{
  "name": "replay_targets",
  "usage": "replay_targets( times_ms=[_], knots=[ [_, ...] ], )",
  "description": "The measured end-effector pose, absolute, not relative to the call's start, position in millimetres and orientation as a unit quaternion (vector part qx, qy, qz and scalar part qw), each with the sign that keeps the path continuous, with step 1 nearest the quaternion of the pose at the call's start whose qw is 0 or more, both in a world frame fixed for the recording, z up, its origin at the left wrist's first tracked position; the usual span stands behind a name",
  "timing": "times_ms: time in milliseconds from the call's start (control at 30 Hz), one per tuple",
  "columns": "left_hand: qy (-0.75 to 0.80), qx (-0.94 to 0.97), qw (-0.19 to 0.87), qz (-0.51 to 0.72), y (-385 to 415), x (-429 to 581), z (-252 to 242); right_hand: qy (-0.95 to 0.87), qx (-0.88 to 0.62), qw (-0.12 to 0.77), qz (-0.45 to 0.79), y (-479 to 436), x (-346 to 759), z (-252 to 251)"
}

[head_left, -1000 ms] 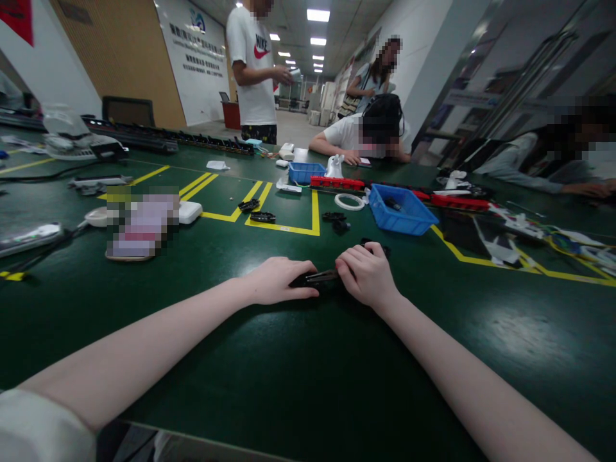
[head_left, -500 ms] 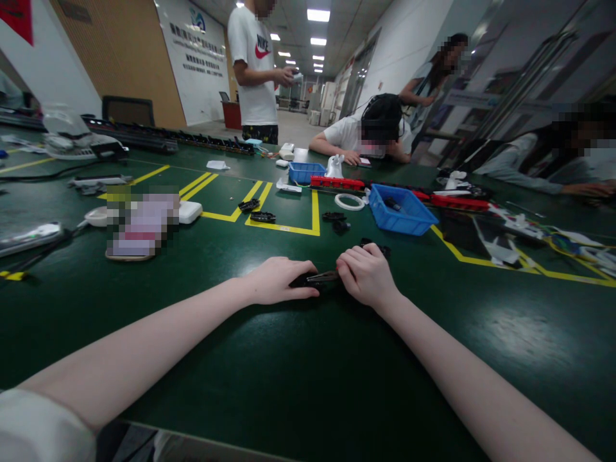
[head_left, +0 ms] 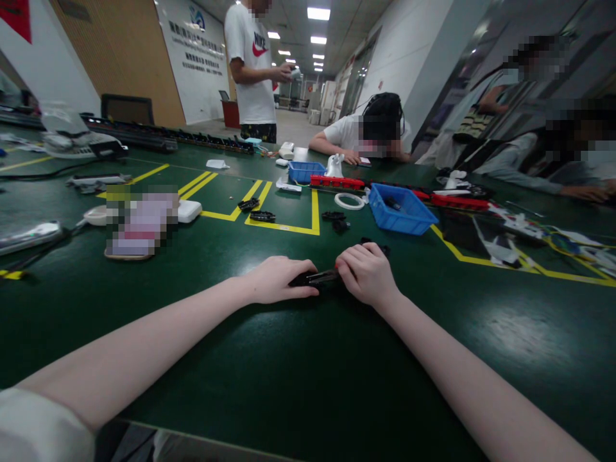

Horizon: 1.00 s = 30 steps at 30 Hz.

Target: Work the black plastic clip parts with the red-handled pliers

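Observation:
My left hand [head_left: 282,280] grips a small black part [head_left: 301,280] between thumb and fingers, low over the green table [head_left: 298,372]. Opposite it, my right hand [head_left: 368,274] is closed around a tool, perhaps pliers; its narrow metal jaws [head_left: 323,277] point left and touch the black part. The tool's handles are hidden inside the fist. Just behind my right hand lies another black piece [head_left: 378,246], partly covered by it. More black pieces [head_left: 334,217] rest farther back, two of them near the yellow tape [head_left: 316,212].
A blue bin [head_left: 402,210] holding dark parts stands behind my right hand, beside a white ring [head_left: 350,201]. A phone [head_left: 142,224] and a white case [head_left: 189,211] lie to the left. Red strips, cables and a smaller blue bin [head_left: 307,171] are farther back. Several people are around the table.
Both my hands keep almost the same place and grip. In the background at the right, a standing person has moved to the right and nearer.

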State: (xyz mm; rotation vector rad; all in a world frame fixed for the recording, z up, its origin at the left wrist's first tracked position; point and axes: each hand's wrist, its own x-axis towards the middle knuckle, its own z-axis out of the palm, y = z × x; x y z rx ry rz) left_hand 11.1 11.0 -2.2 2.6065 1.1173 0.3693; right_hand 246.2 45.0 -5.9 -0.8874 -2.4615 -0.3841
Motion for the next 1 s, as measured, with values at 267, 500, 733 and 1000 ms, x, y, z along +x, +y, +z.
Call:
replay_targets(
  times_ms=[267, 500, 733, 1000],
  knots=[
    [0.386, 0.902, 0.141, 0.130, 10.7, 10.9, -2.5, -0.909, -0.320, 0.230, -0.137, 45.1, 244.8, -5.5],
    [0.385, 0.902, 0.140, 0.137, 10.7, 10.8, -3.1, -0.908, -0.319, 0.229, -0.143, 48.2, 246.3, -5.5],
    [0.391, 0.901, 0.138, 0.128, 10.6, 11.6, -1.5, -0.909, -0.319, 0.225, -0.145, 47.2, 245.7, -5.5],
    [0.391, 0.901, 0.137, 0.132, 11.8, 10.7, -3.3, -0.908, -0.330, 0.217, -0.138, 43.5, 241.9, -6.7]
  ],
)
